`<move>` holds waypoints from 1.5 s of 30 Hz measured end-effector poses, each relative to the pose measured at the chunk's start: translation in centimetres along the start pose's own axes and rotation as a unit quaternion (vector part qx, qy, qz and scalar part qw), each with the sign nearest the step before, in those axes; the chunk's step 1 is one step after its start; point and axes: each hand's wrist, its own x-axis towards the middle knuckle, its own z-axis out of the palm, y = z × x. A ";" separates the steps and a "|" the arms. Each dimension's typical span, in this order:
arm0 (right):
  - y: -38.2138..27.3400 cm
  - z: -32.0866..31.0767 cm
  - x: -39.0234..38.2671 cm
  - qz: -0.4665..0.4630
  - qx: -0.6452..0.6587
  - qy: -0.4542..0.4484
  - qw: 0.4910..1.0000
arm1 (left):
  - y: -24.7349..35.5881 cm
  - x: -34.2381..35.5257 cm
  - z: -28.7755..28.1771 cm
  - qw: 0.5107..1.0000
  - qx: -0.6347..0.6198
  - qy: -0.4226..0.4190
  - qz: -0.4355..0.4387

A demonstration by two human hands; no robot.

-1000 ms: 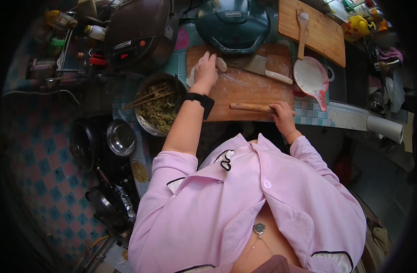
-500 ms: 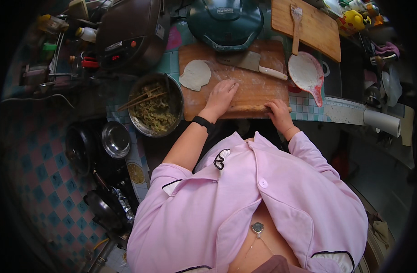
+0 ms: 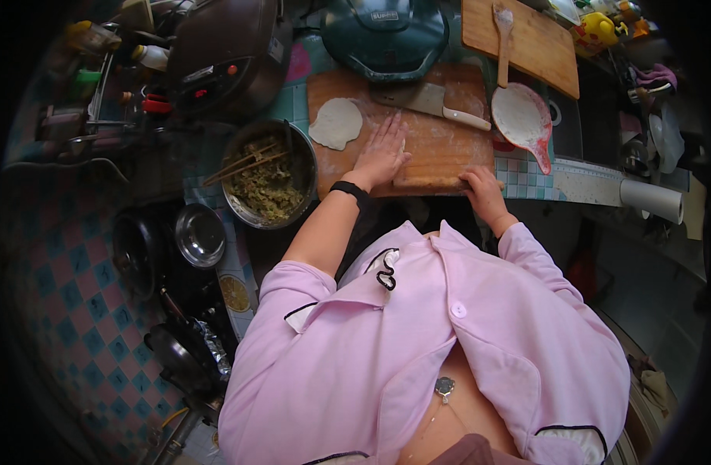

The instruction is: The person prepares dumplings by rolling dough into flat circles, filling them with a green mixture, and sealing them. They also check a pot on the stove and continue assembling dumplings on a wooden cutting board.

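Note:
My left hand [image 3: 382, 151] lies flat on the floured wooden board [image 3: 448, 143], palm down with its fingers stretched out. A pale bit, perhaps dough, peeks out at its right edge; what lies under the palm is hidden. At the board's near right edge, my right hand [image 3: 483, 192] closes round one end of a slim wooden rolling pin [image 3: 433, 184]. A thin, roundish dough sheet [image 3: 336, 124] rests at the board's left. Across the far side lies a cleaver [image 3: 417, 99] with a pale handle.
Left of the board stands a metal bowl [image 3: 309, 174] of greenish filling with chopsticks [image 3: 243, 167]. A red-rimmed flour bowl [image 3: 519, 116] sits at right. Behind are a dark green appliance [image 3: 382, 39], a dark cooker [image 3: 223, 62], and another board [image 3: 545, 58] with a wooden spatula [image 3: 503, 50].
My left hand has flattened and shifted slightly right and farther onto the board, fingers now pointing away from me. My right hand stays at the rolling pin's end. The view has moved slightly.

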 end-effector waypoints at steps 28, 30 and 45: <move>0.4 -0.6 -1.7 0.034 0.015 0.010 0.999 | 2.0 0.1 -1.2 0.990 0.049 0.054 0.117; 0.2 -0.6 -1.0 0.018 0.020 0.001 1.000 | 2.6 -1.4 -1.2 0.993 0.006 -0.001 0.121; -2.1 3.7 12.2 -0.020 -0.107 0.086 0.990 | 0.6 0.9 -0.1 0.957 0.214 0.124 -0.152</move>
